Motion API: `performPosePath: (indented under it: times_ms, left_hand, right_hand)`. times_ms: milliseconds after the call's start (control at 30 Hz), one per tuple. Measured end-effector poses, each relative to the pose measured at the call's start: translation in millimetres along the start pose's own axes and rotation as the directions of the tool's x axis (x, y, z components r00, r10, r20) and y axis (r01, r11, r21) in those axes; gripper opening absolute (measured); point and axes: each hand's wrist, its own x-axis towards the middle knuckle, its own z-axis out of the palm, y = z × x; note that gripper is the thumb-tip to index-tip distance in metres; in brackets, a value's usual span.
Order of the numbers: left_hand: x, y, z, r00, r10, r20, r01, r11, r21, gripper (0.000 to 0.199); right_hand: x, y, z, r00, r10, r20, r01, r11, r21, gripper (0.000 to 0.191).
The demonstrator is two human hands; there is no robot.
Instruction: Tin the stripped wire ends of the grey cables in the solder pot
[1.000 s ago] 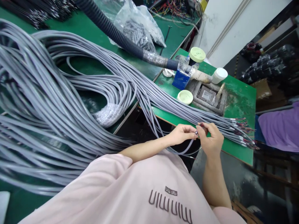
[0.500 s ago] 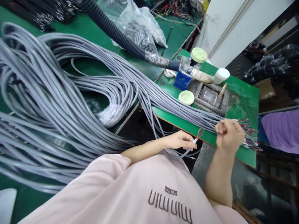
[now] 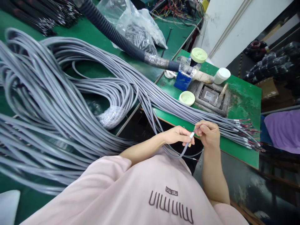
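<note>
Near its end, a grey cable [image 3: 184,152] is gripped by my left hand [image 3: 179,135], just below a white sleeve [image 3: 192,135]. Thin reddish wires [image 3: 197,128] stick out of the sleeve. My right hand [image 3: 208,132] pinches these wires between thumb and fingers; their tips are partly hidden. Behind my hands, a long bundle of grey cables [image 3: 173,104] runs across the bench, its stripped ends [image 3: 249,134] fanning out at the right. Another loose cable end [image 3: 193,158] hangs below my hands.
A solder pot [image 3: 212,97] sits on the green bench [image 3: 243,93], beside a blue box [image 3: 182,79], a pale dish [image 3: 187,98] and a white jar [image 3: 222,76]. A black hose [image 3: 112,32] arches overhead. Coiled cables [image 3: 58,93] fill the left. A person in purple [image 3: 283,131] is at right.
My right hand has moved left from beside the bundle's ends to the cable in my left hand and now pinches its wires. My left hand has shifted slightly left.
</note>
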Motion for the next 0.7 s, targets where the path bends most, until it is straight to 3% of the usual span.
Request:
performPosePath:
  times_ms: [100, 167, 267, 333, 400, 533, 633, 700]
  left_hand:
    - [1, 2, -2.7, 0.994, 0.025, -0.102, -0.037, 0.992, -0.117, 0.049]
    - [3, 3, -4.0, 0.99, 0.021, -0.141, -0.047, 0.983, -0.179, 0.051]
    - [6, 3, -6.1, 0.98, 0.015, -0.201, -0.061, 0.972, -0.227, 0.051]
    - [8, 3, -7.6, 0.969, 0.011, -0.248, -0.076, 0.965, -0.251, 0.05]
    - [10, 3, -8.7, 0.958, 0.012, -0.285, -0.096, 0.955, -0.282, 0.048]
    - [14, 4, -6.0, 0.948, 0.027, -0.316, -0.134, 0.937, -0.324, 0.046]
    - [11, 13, 3.7, 0.927, 0.078, -0.366, -0.179, 0.951, -0.251, 0.046]
    - [3, 26, 14.4, 0.872, 0.239, -0.427, -0.287, 0.957, -0.05, 0.045]
  right_hand:
    - [-2, 7, 4, 0.994, -0.01, -0.108, 0.005, 0.999, -0.043, 0.008]
    - [-6, 9, 3, 0.986, -0.06, -0.158, 0.034, 0.987, -0.158, 0.007]
    - [-14, 5, 0, 0.947, -0.265, -0.182, 0.168, 0.891, -0.421, 0.01]
    - [-20, 0, -1, 0.892, -0.445, -0.078, 0.317, 0.74, -0.593, 0.02]
    - [-26, -4, -1, 0.829, -0.544, 0.127, 0.462, 0.539, -0.705, 0.034]
    - [-30, -4, 5, 0.744, -0.448, 0.496, 0.628, 0.212, -0.749, 0.049]
    - [-23, -6, 4, 0.696, -0.427, 0.577, 0.668, 0.089, -0.739, 0.046]
    - [-14, -13, -6, 0.683, -0.5, 0.532, 0.63, 0.036, -0.776, 0.041]
